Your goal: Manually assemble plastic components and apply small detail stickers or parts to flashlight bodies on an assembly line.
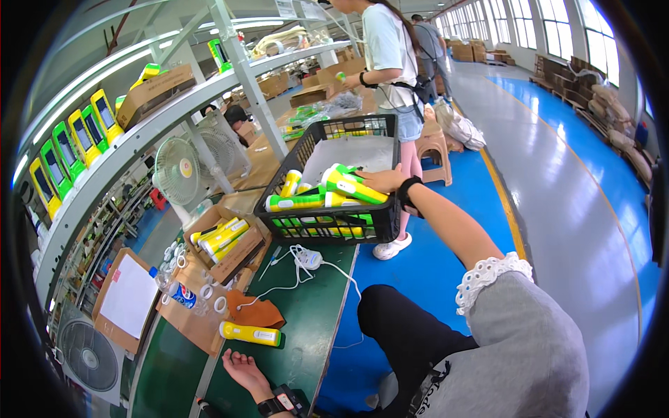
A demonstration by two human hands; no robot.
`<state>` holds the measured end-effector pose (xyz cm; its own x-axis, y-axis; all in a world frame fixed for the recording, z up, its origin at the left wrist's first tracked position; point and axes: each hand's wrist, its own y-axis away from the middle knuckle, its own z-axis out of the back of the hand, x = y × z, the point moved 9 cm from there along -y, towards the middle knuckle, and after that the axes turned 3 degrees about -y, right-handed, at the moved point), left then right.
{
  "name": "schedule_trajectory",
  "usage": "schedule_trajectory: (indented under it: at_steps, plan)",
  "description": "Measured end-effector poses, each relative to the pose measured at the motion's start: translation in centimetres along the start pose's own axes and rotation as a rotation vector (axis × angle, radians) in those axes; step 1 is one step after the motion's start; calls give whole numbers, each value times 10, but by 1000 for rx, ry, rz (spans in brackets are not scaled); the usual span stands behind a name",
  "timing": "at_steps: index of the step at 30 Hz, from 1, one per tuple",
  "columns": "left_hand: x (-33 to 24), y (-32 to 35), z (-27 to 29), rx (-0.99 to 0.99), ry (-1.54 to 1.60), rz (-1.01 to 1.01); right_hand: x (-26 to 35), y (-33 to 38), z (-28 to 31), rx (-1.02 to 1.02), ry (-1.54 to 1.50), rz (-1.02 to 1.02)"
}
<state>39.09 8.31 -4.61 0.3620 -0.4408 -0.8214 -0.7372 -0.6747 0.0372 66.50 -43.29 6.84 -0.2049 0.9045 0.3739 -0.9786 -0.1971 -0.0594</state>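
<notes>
My right hand point(382, 181) reaches over the right side of a black plastic crate point(380, 226), its fingers closed around a yellow-and-green flashlight point(354, 187) on top of the pile; the fingertips are partly hidden. More flashlights lie around it in the crate, one of them a yellow flashlight point(296, 203) at the left. A flat grey-white sheet point(359, 152) covers the crate's far part. My left hand point(244, 369) rests palm up over the green table, fingers apart and slightly curled, holding nothing. Just beyond it lies a single yellow flashlight point(251, 334).
A cardboard box point(240, 254) of flashlights stands left of the crate. Nearby are a white cable with a small box point(308, 258), an orange cloth point(258, 313), white rings point(221, 304) and a can point(183, 295). A metal shelf point(132, 136) rises leftward; a person point(390, 56) stands beyond the crate.
</notes>
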Motion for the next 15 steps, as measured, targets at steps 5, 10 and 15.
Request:
schedule_trajectory:
  at_steps: [5, 10, 15]
  plan:
    - [3, -4, 2, 18, -21, -10, 10, 13, 12, -301, -60, 119]
    - [2, -12, 8, 54, 11, -16, 7, 20, 28, -720, -156, 241]
    - [1, -12, -1, 89, -37, -52, 138, 109, 42, -704, -220, 582]
